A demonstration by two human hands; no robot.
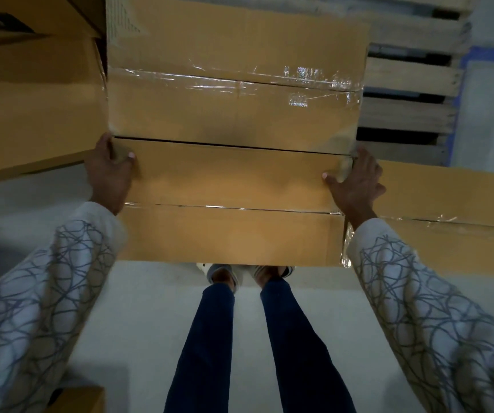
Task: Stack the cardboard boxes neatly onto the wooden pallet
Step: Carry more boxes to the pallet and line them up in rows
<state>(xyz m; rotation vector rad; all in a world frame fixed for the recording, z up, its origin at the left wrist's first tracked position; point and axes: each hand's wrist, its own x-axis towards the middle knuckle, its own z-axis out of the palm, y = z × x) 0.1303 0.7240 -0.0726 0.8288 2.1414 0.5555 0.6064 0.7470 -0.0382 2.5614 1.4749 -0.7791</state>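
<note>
**Both hands on the near box, at the pallet's edge**

From my seat I see the left hand [110,174] and the right hand [354,186] gripping the far corners of the near cardboard box [231,231]. On each hand the thumb lies on the top face and the fingers curl down over the side, so both hands have a firm hold of it. The box is level and held above the pale floor [150,293], with its near edge covering most of my shoes [219,271]. A taped seam runs across its top from side to side.

Its far edge touches a second box [234,108], with only a thin dark line between them. That second box has shiny clear tape along its middle seam and lies in front of the wooden pallet [409,114], whose grey slats show to its right. I cannot tell whether it rests on the slats.

A larger box [31,108] stands just beside the second box on the left. Another taped box [454,222] lies to the right, partly behind my right wrist. The corner of one more box [76,399] shows at the bottom left. A blue line [490,52] marks the floor beyond the pallet.
</note>
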